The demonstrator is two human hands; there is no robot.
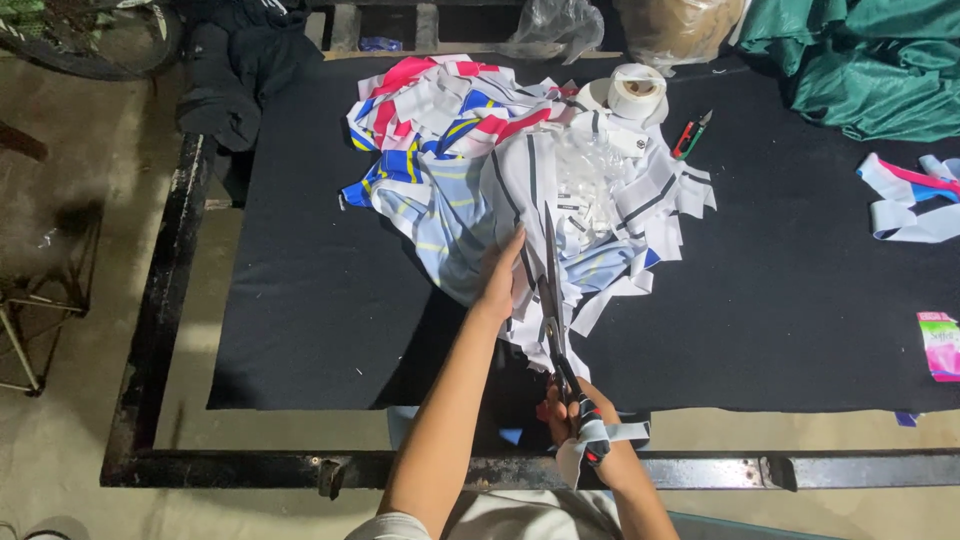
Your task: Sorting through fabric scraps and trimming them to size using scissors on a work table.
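Observation:
A heap of striped cloth pieces [470,170], white, light blue, red and yellow, lies on the black table cover [780,290]. My left hand [500,275] presses flat on a white piece with dark stripes near the heap's front. My right hand [575,410], at the table's near edge, grips the handles of long scissors [553,290]. The blades point away from me along the striped cloth, just right of my left hand. White cloth is wrapped around the scissor handle.
A roll of white tape [636,92] and small red-green snips [691,134] lie behind the heap. Green fabric [860,60] is piled at the back right. More cloth strips [905,200] and a pink packet [940,345] sit at the right edge. A black metal frame [160,300] borders the table.

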